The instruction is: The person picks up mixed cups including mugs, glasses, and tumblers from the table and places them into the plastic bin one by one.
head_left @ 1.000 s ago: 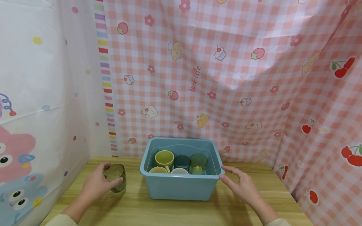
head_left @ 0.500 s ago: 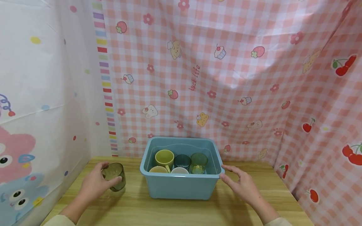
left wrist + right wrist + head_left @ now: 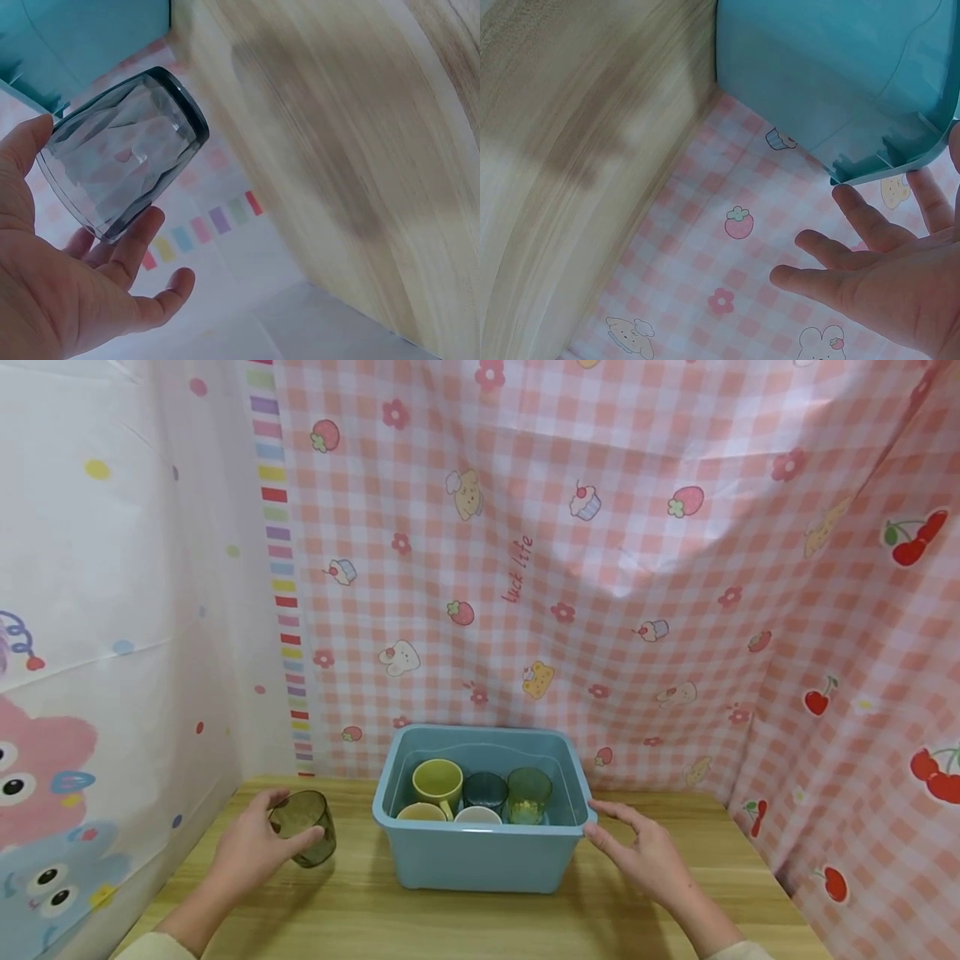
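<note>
In the head view, my left hand [image 3: 252, 846] grips a dark smoky glass tumbler [image 3: 321, 833] near its rim, left of the blue plastic bin [image 3: 480, 860]. The left wrist view shows the faceted tumbler [image 3: 127, 154] between thumb and fingers, its base apart from the tabletop. My right hand [image 3: 643, 850] rests its fingertips on the bin's right rim, the fingers mostly straight. Inside the bin stand a yellow-green mug [image 3: 437, 782], a dark blue glass [image 3: 484, 792], a green glass [image 3: 529, 795], a pale yellow cup [image 3: 422, 812] and a white cup [image 3: 477, 816].
The bin stands on a wooden table [image 3: 450, 927], close to its back edge. Behind hangs a pink checked curtain [image 3: 525, 527]; a white patterned curtain [image 3: 150, 610] borders the left, and more checked cloth [image 3: 862, 735] borders the right.
Almost nothing differs. The tumbler sits slightly higher and a little more tilted in my left hand than one second ago; the right hand stays at the bin's rim.
</note>
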`<state>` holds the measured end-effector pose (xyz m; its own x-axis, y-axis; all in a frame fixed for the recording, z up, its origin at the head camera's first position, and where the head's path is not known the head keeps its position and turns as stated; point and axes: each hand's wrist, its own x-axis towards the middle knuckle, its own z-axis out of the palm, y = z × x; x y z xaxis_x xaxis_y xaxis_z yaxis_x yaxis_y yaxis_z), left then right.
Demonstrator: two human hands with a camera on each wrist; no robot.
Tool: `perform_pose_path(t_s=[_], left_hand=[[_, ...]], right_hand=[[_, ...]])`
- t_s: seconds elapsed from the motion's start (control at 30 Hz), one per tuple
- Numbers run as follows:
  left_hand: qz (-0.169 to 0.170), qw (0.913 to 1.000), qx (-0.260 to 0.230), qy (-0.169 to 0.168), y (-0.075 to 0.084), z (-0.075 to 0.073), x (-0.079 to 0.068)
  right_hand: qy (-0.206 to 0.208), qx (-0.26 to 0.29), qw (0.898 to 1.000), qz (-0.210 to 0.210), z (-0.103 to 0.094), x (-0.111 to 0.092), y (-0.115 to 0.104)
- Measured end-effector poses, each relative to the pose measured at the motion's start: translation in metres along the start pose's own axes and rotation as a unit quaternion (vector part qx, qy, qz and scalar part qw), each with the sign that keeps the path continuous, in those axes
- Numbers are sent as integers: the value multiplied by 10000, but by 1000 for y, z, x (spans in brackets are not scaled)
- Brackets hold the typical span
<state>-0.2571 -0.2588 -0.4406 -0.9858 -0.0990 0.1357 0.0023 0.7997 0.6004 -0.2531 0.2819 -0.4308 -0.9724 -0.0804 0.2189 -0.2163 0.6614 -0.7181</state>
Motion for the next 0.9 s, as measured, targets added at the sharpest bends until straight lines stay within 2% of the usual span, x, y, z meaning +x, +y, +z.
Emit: perform_pose_path(t_s=[0.53, 0.9], left_hand=[[-211, 9966, -738, -300, 13, -15, 0], [-128, 9946, -1014, -165, 22, -30, 0]], right_hand=[[-15, -28, 10000, 82, 0, 1, 0], [34, -99, 9998, 176, 1, 2, -1]])
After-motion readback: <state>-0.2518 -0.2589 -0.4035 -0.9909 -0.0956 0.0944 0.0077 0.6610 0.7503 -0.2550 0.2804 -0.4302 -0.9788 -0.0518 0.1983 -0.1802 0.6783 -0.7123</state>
